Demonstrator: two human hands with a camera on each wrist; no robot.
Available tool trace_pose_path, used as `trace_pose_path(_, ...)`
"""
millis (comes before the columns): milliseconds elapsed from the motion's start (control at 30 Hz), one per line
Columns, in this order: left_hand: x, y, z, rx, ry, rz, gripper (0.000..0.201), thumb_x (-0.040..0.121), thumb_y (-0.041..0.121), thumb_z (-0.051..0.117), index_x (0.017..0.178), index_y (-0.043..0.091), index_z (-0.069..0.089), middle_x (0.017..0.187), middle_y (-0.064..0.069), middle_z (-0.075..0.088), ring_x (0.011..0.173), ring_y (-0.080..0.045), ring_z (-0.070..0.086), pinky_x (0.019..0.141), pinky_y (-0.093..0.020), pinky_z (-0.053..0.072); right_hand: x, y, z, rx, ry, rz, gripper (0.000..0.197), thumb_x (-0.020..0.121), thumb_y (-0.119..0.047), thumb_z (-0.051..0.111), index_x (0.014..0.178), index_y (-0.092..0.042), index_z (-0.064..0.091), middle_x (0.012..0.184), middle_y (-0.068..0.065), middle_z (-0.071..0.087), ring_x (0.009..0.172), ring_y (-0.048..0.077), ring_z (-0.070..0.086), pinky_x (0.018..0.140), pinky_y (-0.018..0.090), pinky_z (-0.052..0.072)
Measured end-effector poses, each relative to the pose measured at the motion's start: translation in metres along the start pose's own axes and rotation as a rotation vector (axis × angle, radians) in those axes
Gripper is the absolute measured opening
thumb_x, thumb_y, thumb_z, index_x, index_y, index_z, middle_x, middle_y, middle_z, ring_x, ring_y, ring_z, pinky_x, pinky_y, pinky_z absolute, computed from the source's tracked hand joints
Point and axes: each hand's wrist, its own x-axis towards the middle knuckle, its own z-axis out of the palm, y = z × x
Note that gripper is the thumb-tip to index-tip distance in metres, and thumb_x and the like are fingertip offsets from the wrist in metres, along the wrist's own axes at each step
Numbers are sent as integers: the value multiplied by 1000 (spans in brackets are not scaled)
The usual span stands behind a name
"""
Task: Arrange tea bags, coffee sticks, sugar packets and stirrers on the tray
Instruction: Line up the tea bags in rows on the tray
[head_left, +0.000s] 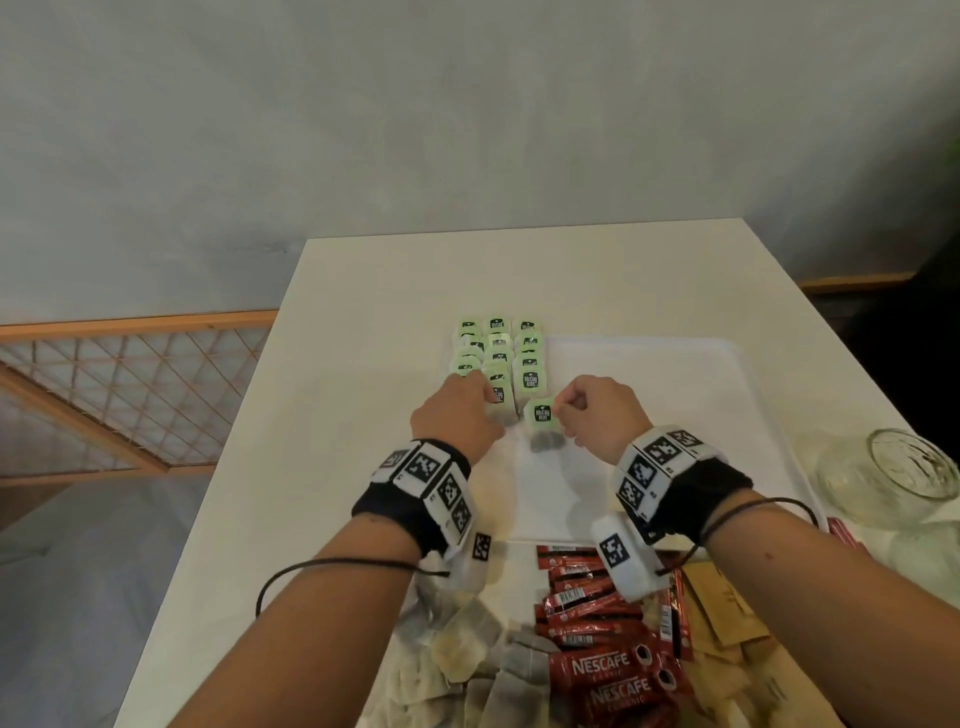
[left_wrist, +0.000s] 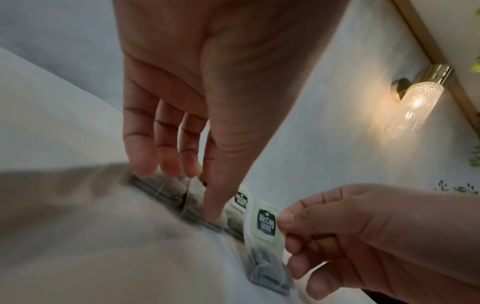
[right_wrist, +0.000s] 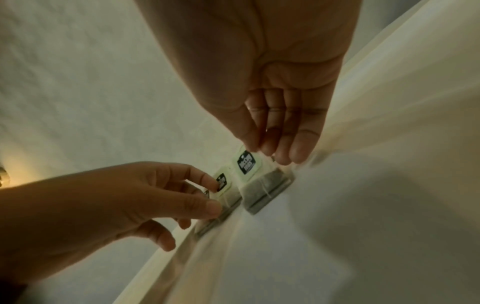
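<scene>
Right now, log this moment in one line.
right hand: pinching green-tagged tea bag | left hand: touching tea-bag rows | white tray

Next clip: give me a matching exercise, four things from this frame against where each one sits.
Things:
1. tea bag rows
2. coffee sticks
3. glass jar
4. single tea bag

Places:
a. off the tray, right
b. pinched by the right hand
c. tray's far left corner
d. on the table, near the tray's front edge

Pairs: 1-c, 2-d, 3-a, 4-b
</scene>
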Motion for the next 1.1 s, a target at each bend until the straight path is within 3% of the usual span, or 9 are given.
trace_pose_path(267, 17, 1, 2, 102, 3, 61, 24, 86, 20, 65, 109, 28, 58, 113, 2, 56, 97, -20, 60, 79, -32, 45, 25, -4, 9, -57, 42, -10, 7, 93, -20, 52, 86, -17, 56, 89, 7, 69, 86, 27, 66, 81, 45, 55)
trace_pose_path(533, 14, 1, 1, 110, -7, 58, 27, 85, 20, 64, 111, 28, 58, 112, 2, 58, 98, -21, 60, 82, -34, 48, 28, -10, 14, -45, 34, 38, 11, 91, -19, 51, 80, -19, 51, 87, 11, 68, 82, 31, 66, 77, 47, 57)
trace_pose_path(667, -2, 5, -10, 85, -56, 53, 34, 83, 27, 72, 114, 29, 57, 113, 3, 61, 101, -20, 61, 84, -35, 49, 12, -14, 3, 10, 36, 48, 11, 89, -27, 58, 96, -18, 56, 96, 7, 66, 84, 29, 67, 80, 48, 56)
trace_pose_path(767, -28, 6, -19, 15, -83, 98, 36, 81, 32, 75, 113, 29, 58, 110, 7, 63, 100, -16, 60, 85, -34, 50, -19, -15, -8, 41, 18, 7, 14, 89, -26, 61, 100, -17, 60, 93, 4, 67, 79, 23, 68, 80, 45, 57)
trace_pose_path(867, -64, 5, -24, -45, -155, 147, 34, 81, 34, 77, 109, 29, 60, 104, 10, 64, 93, -11, 59, 77, -29, 47, -63, -13, -16, 52, -95, -72, 11, 92, -25, 61, 99, -17, 64, 90, 2, 69, 74, 16, 69, 73, 36, 59)
trace_pose_path(933, -90, 3, -23, -22, -217, 187, 33, 81, 35, 77, 110, 26, 62, 104, 9, 65, 91, -10, 59, 81, -31, 50, -90, -8, -18, 46, -176, -108, 12, 92, -26, 62, 100, -19, 66, 91, 0, 69, 76, 14, 69, 72, 32, 58)
trace_pose_path(1000, -115, -1, -20, 0, -307, 231, 35, 81, 33, 77, 112, 24, 63, 108, 7, 66, 87, -7, 58, 83, -28, 50, -113, -3, -18, 42, -221, -128, 11, 91, -28, 63, 100, -22, 66, 91, -2, 69, 77, 13, 69, 73, 31, 57)
trace_pose_path(1100, -148, -5, -12, 34, -491, 276, 48, 79, 34, 80, 121, 25, 59, 119, 8, 60, 86, -2, 55, 76, -20, 43, -136, 6, -16, 25, -252, -146, 12, 90, -28, 65, 100, -23, 67, 91, -3, 67, 78, 14, 68, 76, 32, 55)
